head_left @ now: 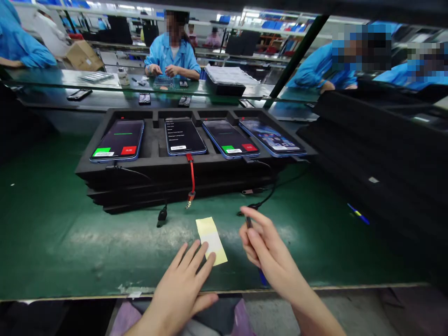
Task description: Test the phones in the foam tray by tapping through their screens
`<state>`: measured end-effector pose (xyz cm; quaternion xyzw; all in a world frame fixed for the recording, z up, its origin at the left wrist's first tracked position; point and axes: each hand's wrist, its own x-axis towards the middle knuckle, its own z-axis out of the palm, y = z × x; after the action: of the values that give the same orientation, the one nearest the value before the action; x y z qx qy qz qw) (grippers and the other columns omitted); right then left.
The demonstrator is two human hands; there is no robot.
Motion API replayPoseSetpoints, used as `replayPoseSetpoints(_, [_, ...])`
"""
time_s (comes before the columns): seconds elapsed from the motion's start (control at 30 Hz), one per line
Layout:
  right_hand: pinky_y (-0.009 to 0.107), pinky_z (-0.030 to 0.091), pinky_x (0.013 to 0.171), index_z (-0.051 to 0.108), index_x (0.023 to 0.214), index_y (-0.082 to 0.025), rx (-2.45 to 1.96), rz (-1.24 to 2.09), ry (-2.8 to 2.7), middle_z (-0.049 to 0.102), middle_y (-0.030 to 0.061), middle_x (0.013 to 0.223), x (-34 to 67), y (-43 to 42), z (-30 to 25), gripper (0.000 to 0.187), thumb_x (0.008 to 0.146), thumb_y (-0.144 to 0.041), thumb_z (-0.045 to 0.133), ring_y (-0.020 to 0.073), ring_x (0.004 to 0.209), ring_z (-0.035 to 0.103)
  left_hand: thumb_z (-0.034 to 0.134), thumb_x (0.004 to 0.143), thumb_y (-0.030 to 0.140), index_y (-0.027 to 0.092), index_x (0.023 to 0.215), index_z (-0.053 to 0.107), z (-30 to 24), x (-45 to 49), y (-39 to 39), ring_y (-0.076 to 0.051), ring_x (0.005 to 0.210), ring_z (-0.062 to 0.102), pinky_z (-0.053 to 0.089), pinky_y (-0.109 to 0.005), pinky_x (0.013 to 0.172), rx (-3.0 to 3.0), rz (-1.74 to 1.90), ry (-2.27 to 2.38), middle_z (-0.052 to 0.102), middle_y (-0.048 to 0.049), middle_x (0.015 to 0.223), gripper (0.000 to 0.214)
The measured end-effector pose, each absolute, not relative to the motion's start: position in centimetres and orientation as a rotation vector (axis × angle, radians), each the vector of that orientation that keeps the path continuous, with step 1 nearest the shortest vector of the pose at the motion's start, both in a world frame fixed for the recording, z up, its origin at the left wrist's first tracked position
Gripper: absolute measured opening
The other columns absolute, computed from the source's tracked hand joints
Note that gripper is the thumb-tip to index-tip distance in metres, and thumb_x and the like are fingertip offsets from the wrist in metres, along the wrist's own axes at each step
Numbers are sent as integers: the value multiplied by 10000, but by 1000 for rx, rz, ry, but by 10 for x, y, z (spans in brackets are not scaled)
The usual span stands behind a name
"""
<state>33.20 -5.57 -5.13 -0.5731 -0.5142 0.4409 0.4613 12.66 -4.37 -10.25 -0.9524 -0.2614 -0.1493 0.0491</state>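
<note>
My left hand [185, 280] lies flat near the table's front edge, fingers spread. Its fingertips rest on a yellow paper slip [217, 255] that has a paler patch in its middle. To the right of the slip, my right hand [268, 252] is raised above the table and closed around a slim dark-tipped tool [248, 222]. A blue piece [262, 277] shows below that hand; whether it belongs to the tool I cannot tell. Beyond both hands, a phone [184, 135] with a text menu on its screen sits in a black foam tray [157, 163], a red cable [192, 175] at its lower end.
Three more phones lie in the tray with dark cables attached. Loose cable plugs [162, 216] rest in front. A blue pen [359, 213] lies at right beside stacked black foam [371, 149]. Across a belt with phone parts, a person in blue [173, 56] works with both hands.
</note>
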Motion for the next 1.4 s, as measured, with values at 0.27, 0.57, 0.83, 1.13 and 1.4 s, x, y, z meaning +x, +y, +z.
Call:
replayPoseSetpoints(0.27, [360, 467, 826, 530, 896, -191, -818, 1817, -1305, 702, 66, 863, 311, 11, -51, 402, 659, -431, 750, 185, 880, 640, 601, 782, 526, 202, 1239, 529, -106, 123, -53, -268, 950, 592, 489, -407, 796, -2817, -573, -922, 641, -89, 1077, 565])
replayPoseSetpoints(0.57, [235, 381, 444, 612, 964, -173, -924, 1571, -1130, 566, -39, 510, 312, 26, -83, 636, 784, -733, 370, 75, 349, 428, 434, 912, 381, 134, 1345, 396, -91, 114, -33, -250, 1241, 455, 461, -429, 956, -2970, -336, -991, 436, -83, 1381, 500])
replayPoseSetpoints(0.83, [223, 347, 431, 572, 576, -176, -1242, 1278, -1233, 471, -52, 391, 295, 7, -94, 336, 710, -474, 649, 72, 374, 378, 554, 824, 489, 256, 1391, 334, -94, 117, -35, -323, 1276, 395, 430, -554, 951, -3066, -244, -1107, 351, -136, 1430, 651])
replayPoseSetpoints(1.13, [202, 317, 425, 335, 490, -215, -1381, 1072, -1253, 389, -75, 419, 288, 2, -101, 380, 603, -356, 669, 74, 411, 376, 438, 853, 587, 281, 1385, 341, -94, 118, -34, -303, 1338, 290, 260, -596, 1055, -3244, -172, -1298, 324, -133, 1456, 622])
replayPoseSetpoints(1.4, [221, 334, 448, 355, 476, -217, -1369, 970, -1309, 390, -62, 446, 288, 2, -107, 287, 620, -298, 590, 84, 432, 374, 308, 833, 692, 311, 1382, 334, -101, 118, -34, -290, 1361, 235, 203, -567, 1086, -3269, -256, -1368, 280, -113, 1480, 669])
